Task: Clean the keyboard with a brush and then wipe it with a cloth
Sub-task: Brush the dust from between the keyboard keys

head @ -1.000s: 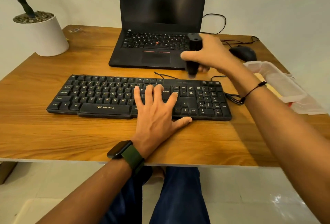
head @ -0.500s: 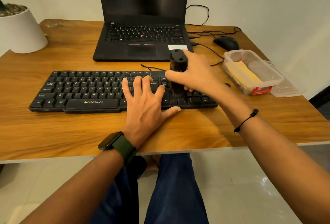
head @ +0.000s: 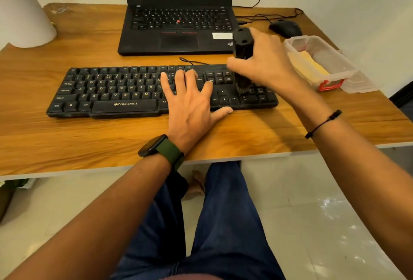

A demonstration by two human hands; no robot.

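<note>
- Black plastic brush (head: pixel 243 56), blocky upright handle, is clamped in the grip of the right hand (head: pixel 266 61); fingers wrap the handle from the far side, thumb across its near side.
- Bristle end points down, directly below the grip, meeting the number-pad section of the black full-size keyboard (head: pixel 156 92). Bristles blurred; exact keys touched cannot be told.
- Left hand (head: pixel 192 103) lies left of and nearer than the grip: fingers straight and spread, flat on the keys around the Enter area, thumb off the keyboard's near edge on the wood-grain tabletop (head: pixel 67 141). It holds nothing.
- Dark smartwatch with green strap (head: pixel 161 148) on the left wrist; thin black cord bracelet (head: pixel 324 123) on the right wrist.
- Right of the grip, apart from it: clear plastic container with red latch (head: pixel 321 63), something pale yellow inside; whether that is the cloth cannot be told. A clear lid (head: pixel 359 83) lies against the container's near right side.
- Beyond the grip: open black laptop (head: pixel 178 23), screen dark. Far right of the grip: black mouse (head: pixel 285 27).
- Far left, well apart from the grip: white conical plant pot (head: pixel 24 18).
</note>
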